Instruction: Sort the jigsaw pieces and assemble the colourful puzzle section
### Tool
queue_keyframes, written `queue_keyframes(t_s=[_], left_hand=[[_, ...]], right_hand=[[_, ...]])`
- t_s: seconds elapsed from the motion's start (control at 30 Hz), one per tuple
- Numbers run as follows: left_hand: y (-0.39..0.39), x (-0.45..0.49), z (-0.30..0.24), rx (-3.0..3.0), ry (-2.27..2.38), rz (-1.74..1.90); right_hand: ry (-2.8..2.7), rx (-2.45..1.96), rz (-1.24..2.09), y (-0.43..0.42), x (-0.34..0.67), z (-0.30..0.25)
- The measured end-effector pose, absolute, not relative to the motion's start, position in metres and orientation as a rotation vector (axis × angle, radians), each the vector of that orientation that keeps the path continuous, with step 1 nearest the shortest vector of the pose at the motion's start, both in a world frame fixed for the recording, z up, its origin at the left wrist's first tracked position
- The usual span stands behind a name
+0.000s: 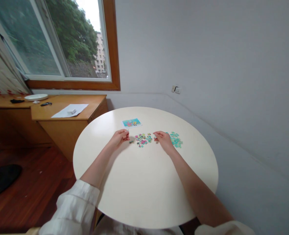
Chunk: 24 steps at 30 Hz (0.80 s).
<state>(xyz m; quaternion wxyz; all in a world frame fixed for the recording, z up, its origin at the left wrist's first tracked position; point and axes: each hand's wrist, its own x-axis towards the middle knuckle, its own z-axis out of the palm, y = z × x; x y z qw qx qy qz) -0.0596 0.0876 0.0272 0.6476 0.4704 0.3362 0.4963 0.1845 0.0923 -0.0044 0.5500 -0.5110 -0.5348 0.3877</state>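
Both my hands rest on a round cream table (144, 182), on either side of a heap of small colourful puzzle pieces (143, 139). My left hand (121, 136) is curled, its fingertips pinched on a small piece just left of the heap. My right hand (162, 137) is curled too, fingers pressed on a small reddish piece at the heap's right edge. A second heap of teal pieces (175, 139) lies just right of my right hand. A small picture card (131, 122) lies flat beyond the hands.
A wooden desk (61, 114) stands to the left under a window, bearing a white plate (36, 97), a sheet of paper (69, 110) and small dark items. Grey walls close in behind and to the right. A dark object (1, 179) lies on the wood floor.
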Motion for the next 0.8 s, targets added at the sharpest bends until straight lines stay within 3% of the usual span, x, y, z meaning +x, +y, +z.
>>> queue_keyframes(t_s=[0.27, 0.8], left_hand=[[0.079, -0.057, 0.021, 0.893, 0.551, 0.687], [0.084, -0.041, 0.015, 0.669, 0.664, 1.117]], right_hand=[[-1.239, -1.182, 1.045, 0.092, 0.182, -0.008], [-1.216, -1.096, 1.089, 0.084, 0.167, -0.011]])
